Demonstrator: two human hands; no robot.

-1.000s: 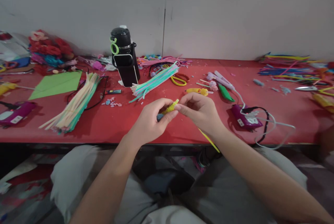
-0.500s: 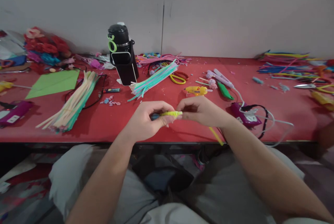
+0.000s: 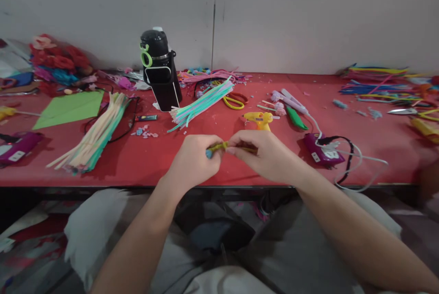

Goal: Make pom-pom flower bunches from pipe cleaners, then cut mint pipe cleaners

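Between my two hands, just above the front of the red table, is a small coil of yellow pipe cleaner [image 3: 218, 147] with a blue tip [image 3: 209, 153]. My left hand [image 3: 194, 161] is closed around the coil, and most of its fingers are hidden behind it. The thumb and fingertips of my right hand [image 3: 265, 153] pinch the yellow strand at the coil's right end. Part of that strand shows under the right fingers. Beyond my right hand lies a yellow hot glue gun [image 3: 259, 118].
A black bottle [image 3: 161, 70] with a phone [image 3: 161, 86] against it stands behind pipe cleaner bundles [image 3: 206, 102]. Another bundle [image 3: 98, 134] lies left. Purple power boxes [image 3: 318, 150], cables and scissors [image 3: 403, 111] lie about. The table's edge [image 3: 137, 186] runs before my lap.
My right hand has moved slightly, and the loose yellow strand that hung below my right wrist is now drawn in under the right fingers. The coil has turned in my left hand.
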